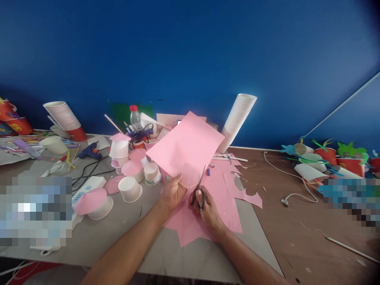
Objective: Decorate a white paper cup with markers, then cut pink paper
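A sheet of pink paper is raised above the table, its lower edge pinched in my left hand. Near that edge a faint round outline shows on the sheet. My right hand grips dark-handled scissors, their blades pointing up at the sheet's lower right edge. Whether the blades touch the paper I cannot tell. Below both hands lie more pink sheets, and a cut scrap with curved notches is at the right. White paper cups, some topped with pink discs, stand left of my hands.
A tall stack of paper cups leans near the blue wall. On the left are a glue gun, a power strip and another cup stack. A white cable and decorated red cups lie right.
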Motion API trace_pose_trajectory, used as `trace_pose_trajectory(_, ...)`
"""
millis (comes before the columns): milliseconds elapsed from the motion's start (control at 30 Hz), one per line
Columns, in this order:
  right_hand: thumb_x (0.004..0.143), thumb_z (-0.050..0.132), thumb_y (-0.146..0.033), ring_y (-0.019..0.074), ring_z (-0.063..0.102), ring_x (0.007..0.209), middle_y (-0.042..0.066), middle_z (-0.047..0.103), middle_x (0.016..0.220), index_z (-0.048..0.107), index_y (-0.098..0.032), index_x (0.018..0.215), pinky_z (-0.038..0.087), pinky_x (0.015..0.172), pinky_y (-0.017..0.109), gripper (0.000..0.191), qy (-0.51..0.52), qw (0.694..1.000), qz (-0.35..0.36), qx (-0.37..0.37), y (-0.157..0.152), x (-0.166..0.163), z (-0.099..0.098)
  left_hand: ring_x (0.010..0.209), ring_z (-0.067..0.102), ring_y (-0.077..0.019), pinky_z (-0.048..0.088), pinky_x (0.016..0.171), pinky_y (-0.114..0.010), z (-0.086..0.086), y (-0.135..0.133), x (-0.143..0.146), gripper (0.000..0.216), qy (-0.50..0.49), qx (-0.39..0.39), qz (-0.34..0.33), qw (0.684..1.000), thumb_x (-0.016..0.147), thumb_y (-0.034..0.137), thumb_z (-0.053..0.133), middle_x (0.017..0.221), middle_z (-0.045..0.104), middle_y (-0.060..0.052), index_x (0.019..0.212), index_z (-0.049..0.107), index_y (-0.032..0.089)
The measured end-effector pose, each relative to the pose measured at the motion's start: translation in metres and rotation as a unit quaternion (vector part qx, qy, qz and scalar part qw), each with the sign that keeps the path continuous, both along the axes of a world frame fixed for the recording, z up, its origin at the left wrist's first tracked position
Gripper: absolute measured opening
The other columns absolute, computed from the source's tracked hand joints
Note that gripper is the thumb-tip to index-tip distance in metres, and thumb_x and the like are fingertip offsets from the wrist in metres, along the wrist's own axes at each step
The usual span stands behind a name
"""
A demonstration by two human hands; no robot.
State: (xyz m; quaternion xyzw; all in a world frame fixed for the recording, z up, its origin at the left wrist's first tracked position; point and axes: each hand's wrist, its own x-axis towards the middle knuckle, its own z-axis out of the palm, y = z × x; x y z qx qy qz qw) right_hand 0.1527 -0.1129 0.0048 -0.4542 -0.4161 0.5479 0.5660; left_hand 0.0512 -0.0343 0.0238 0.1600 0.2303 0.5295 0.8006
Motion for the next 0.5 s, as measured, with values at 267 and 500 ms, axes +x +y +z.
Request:
trace_pose_trajectory(267,0.086,0.049,-0.066,0.0087,0.040,0.048,-0.004,0.049,0.063,0.044,-0.022,0.079,0.029,0.042,0.022,0.045,-0.019,1.000,-0.016,-0.008,-0.0017,-0.0023,0.0028,0.121,0.058,-0.0239,0.037,0.113,-0.038,-0.0006,-0.0003,0.0000,0.040,-0.010,0.014,-0.001,1.000,0.085,0.011,0.051,0.116,0.070,-0.013,0.124,0.057,0.008)
trace_pose_trajectory(500,0.086,0.051,-0.064,0.0103,0.044,0.053,-0.003,0.049,0.064,0.045,-0.022,0.080,0.034,0.046,0.022,0.043,-0.058,0.998,-0.027,0.013,-0.0004,-0.0014,0.0002,0.126,0.054,-0.0233,0.032,0.116,-0.037,-0.0063,0.0017,-0.0013,0.033,-0.004,0.022,-0.008,1.000,0.084,0.015,0.054,0.113,0.071,-0.010,0.116,0.063,0.014)
